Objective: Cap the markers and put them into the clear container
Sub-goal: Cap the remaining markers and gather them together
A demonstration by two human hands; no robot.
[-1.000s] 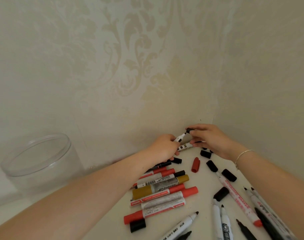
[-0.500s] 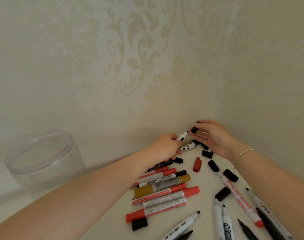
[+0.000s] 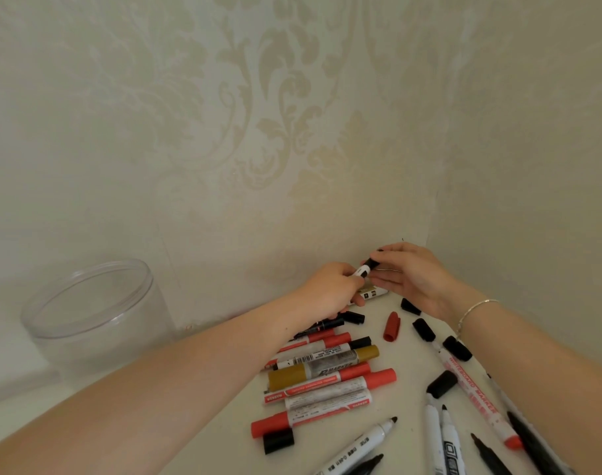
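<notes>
On a white table in a damask-wallpapered corner, the left hand grips a white marker; the right hand pinches its black cap; the clear container stands far left

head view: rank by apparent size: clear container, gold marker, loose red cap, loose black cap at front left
1. clear container, by far largest
2. gold marker
3. red cap and black cap: look alike; the black one lies nearer the camera, so unranked.
</notes>
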